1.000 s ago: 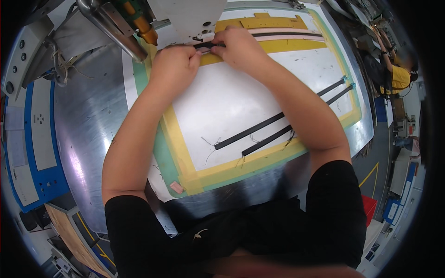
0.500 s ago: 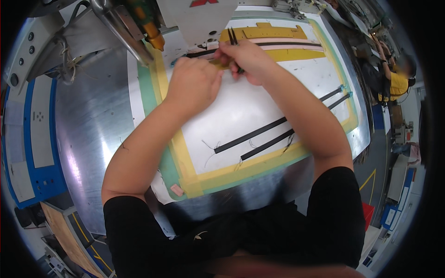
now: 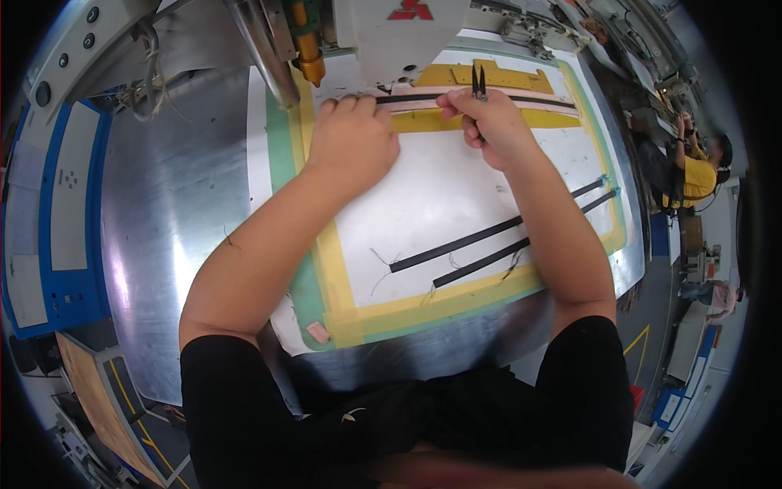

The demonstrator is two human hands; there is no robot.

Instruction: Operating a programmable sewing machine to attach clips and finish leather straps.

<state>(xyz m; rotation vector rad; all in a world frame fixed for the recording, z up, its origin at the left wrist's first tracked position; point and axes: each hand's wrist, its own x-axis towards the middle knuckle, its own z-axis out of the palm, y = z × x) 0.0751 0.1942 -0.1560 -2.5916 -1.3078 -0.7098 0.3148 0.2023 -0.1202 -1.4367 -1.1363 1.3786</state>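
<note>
My left hand (image 3: 352, 143) is closed, knuckles up, over the left end of a narrow black strip (image 3: 411, 98); its fingertips are hidden. The strip lies on a pink band between mustard-yellow template pieces (image 3: 525, 119). My right hand (image 3: 497, 126) is closed around a slim black two-pronged tool (image 3: 478, 80), tweezers or thread snips, with its points standing up past the fingers. The right thumb and forefinger pinch together just over the strip; anything as fine as a thread between them is too small to see.
Two loose black strips (image 3: 460, 238) with thread tails lie on the white sheet (image 3: 423, 179), which is edged with yellow tape. Above stand a machine head (image 3: 407, 41) and a metal tube (image 3: 265, 61). A control box (image 3: 69, 204) is at left; a co-worker in yellow (image 3: 699, 179) is far right.
My right hand has moved right, away from my left hand, with the tool in it. The left hand stays at the strip's left end. The whole view has shifted slightly.
</note>
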